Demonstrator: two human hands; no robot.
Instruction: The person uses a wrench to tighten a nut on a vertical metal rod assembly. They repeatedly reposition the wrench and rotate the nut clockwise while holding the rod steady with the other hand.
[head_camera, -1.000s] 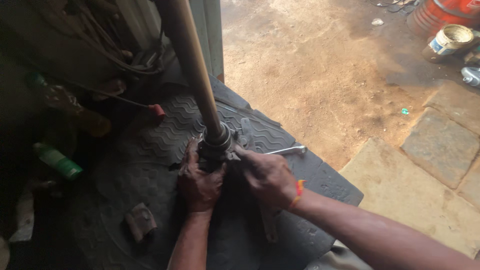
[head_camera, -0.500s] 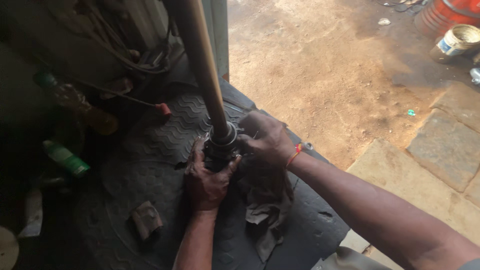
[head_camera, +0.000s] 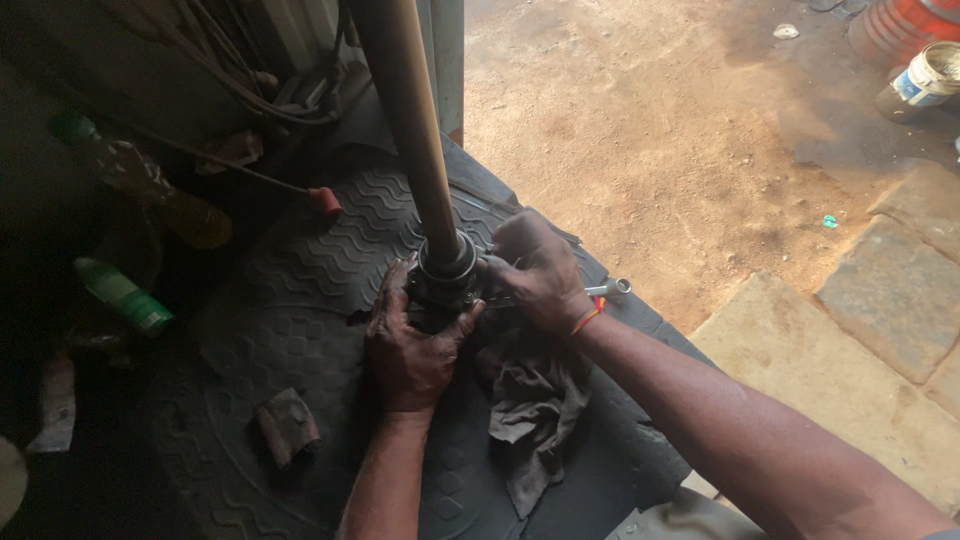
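Upright, the tan shaft (head_camera: 405, 120) meets a greasy dark joint (head_camera: 442, 285) — left hand (head_camera: 410, 350) and right hand (head_camera: 535, 275) both clasping it.

Upright long metal shaft (head_camera: 408, 120) stands mid-mat on the ribbed rubber floor mat (head_camera: 290, 300).
Left hand (head_camera: 408, 345) before its round metal joint (head_camera: 443, 275), right hand (head_camera: 535, 270) at its right; crumpled cloth rag (head_camera: 535, 410) toward the near edge, steel spanner (head_camera: 610, 290) at the right edge.

A single head-worn camera looks steeply down from above and behind the person's forearms, close to the left hand (head_camera: 408, 345) and right hand (head_camera: 537, 272) at centre, facing outward over the black rubber mat (head_camera: 290, 300) toward the sunlit dirt ground (head_camera: 650, 130).
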